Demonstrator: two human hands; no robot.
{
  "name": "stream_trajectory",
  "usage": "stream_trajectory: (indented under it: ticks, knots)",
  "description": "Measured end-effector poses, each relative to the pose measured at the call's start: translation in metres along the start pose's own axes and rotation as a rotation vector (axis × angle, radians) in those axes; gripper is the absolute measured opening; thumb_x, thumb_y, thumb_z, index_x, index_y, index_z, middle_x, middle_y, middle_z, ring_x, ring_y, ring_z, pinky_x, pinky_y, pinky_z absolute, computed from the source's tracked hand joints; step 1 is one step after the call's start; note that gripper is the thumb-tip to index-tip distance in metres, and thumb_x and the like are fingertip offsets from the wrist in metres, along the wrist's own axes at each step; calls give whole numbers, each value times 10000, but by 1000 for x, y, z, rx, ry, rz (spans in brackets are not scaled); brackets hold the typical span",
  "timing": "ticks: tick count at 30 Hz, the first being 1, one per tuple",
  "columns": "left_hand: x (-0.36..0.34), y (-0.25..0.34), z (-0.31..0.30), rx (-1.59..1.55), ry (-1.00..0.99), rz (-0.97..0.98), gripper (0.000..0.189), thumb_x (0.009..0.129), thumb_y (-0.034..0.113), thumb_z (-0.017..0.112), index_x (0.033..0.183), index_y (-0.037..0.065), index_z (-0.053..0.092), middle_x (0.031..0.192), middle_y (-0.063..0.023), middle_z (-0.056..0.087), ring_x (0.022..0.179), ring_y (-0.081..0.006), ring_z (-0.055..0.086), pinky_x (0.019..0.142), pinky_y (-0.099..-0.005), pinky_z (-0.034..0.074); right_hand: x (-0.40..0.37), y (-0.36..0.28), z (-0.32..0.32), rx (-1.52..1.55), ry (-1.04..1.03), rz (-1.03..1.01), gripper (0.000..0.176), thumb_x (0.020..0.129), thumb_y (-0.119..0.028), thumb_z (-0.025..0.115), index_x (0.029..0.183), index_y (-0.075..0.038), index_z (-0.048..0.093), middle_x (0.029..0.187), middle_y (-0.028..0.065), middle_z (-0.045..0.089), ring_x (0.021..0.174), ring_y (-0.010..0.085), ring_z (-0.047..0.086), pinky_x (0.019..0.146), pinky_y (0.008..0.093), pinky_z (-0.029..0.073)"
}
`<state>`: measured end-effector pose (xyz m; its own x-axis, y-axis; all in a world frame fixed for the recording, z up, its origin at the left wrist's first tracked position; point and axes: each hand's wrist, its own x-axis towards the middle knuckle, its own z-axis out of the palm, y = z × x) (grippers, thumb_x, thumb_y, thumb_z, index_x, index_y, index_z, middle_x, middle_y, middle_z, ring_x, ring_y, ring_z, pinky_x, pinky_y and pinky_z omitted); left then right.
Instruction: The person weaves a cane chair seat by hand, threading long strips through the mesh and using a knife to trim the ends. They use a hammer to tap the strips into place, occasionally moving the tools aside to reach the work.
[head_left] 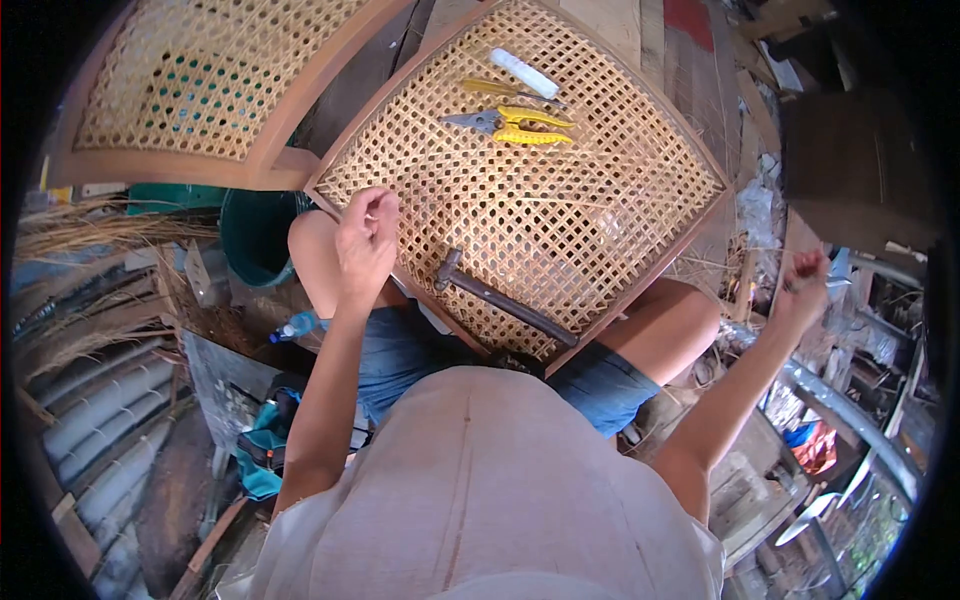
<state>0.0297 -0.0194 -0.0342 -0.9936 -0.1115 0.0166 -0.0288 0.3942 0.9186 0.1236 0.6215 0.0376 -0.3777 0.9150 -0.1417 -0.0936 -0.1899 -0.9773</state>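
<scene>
A woven cane chair seat [610,170] in a wooden frame lies over my lap. At its left edge, my left hand [368,245] is raised with its fingers curled in toward the thumb. My right hand [803,283] is stretched far out to the right, away from the seat, fingers curled and a little blurred; I cannot tell what either hand holds. A hammer [510,305] rests on the near part of the weave. Farther up the seat are yellow-handled pliers [510,125], a thin pointed tool [515,92] and a white stick-like piece [525,73].
The chair's cane back [215,85] rises at the upper left. Below it stands a dark green bucket [255,235] beside loose cane strands [110,230]. A plastic bottle [295,327] and a teal bag [262,450] lie to my left. Scraps and a metal pipe [850,420] crowd the right.
</scene>
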Motion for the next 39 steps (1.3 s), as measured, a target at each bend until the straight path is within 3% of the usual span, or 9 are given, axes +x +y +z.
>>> stream_trajectory:
  ticks: [5, 6, 8, 10, 16, 19, 27, 30, 39]
  knots:
    - [-15, -18, 7, 368, 133, 250, 136, 1001, 147, 638, 1096, 55, 673, 928, -112, 684, 852, -242, 632, 820, -383, 516, -118, -43, 86, -725, -603, -345, 306, 972, -223, 645, 1230, -70, 705, 820, -14, 642, 660, 142, 581, 598, 320, 460]
    - [-14, -18, 10, 420, 137, 283, 136, 990, 139, 632, 1098, 67, 670, 946, -112, 689, 871, -270, 635, 828, -404, 508, -114, 10, 83, -860, -855, -916, 320, 953, -151, 611, 1242, -53, 703, 904, 64, 706, 734, 233, 654, 705, 377, 520]
    - [-11, -19, 16, 523, 148, 346, 147, 967, 125, 622, 1103, 89, 663, 983, -113, 698, 909, -326, 642, 843, -445, 491, -200, 46, 148, -969, -1102, -704, 305, 983, -106, 526, 1241, -63, 682, 1160, 204, 713, 1056, 324, 702, 939, 435, 537]
    - [-10, -23, 17, 493, 177, 366, 142, 957, 132, 623, 1092, 111, 661, 994, -103, 700, 915, -333, 642, 840, -450, 483, -248, 69, 185, -1188, -1121, -923, 216, 985, -162, 593, 1154, -76, 696, 1060, 163, 733, 1026, 324, 711, 899, 484, 555]
    - [-11, -21, 16, 518, 172, 350, 141, 953, 139, 635, 1091, 131, 662, 1020, -79, 699, 921, -311, 643, 827, -431, 482, -263, 49, 216, -1870, -1397, -656, 221, 957, -280, 685, 924, -63, 715, 1017, 116, 737, 954, 299, 711, 755, 465, 566]
    - [-10, -22, 16, 502, 182, 362, 145, 951, 141, 640, 1095, 140, 664, 1010, -72, 700, 917, -306, 643, 822, -432, 484, -243, 54, 209, -1128, -1800, -346, 379, 950, -420, 727, 1008, -46, 753, 1123, 52, 694, 919, 203, 682, 758, 378, 514]
    - [-11, -19, 16, 556, 167, 374, 149, 956, 130, 636, 1101, 129, 669, 1002, -93, 699, 924, -319, 646, 834, -436, 485, -247, 94, 237, -1011, -1764, 296, 433, 991, -471, 682, 1161, -82, 765, 748, -22, 621, 620, 81, 480, 585, 261, 410]
    - [-10, -23, 16, 559, 166, 386, 152, 957, 122, 631, 1104, 129, 668, 1001, -99, 697, 926, -323, 645, 840, -436, 483, -250, 109, 212, -954, -1420, 520, 387, 997, -488, 674, 928, -108, 689, 597, -73, 422, 515, 50, 372, 465, 233, 312]
    - [-9, -23, 16, 561, 172, 350, 182, 960, 105, 619, 1134, 145, 653, 997, -84, 686, 925, -321, 632, 839, -440, 469, -226, 97, 238, -899, -1679, 340, 414, 1008, -434, 675, 810, -71, 696, 514, -75, 377, 450, 69, 329, 451, 279, 282]
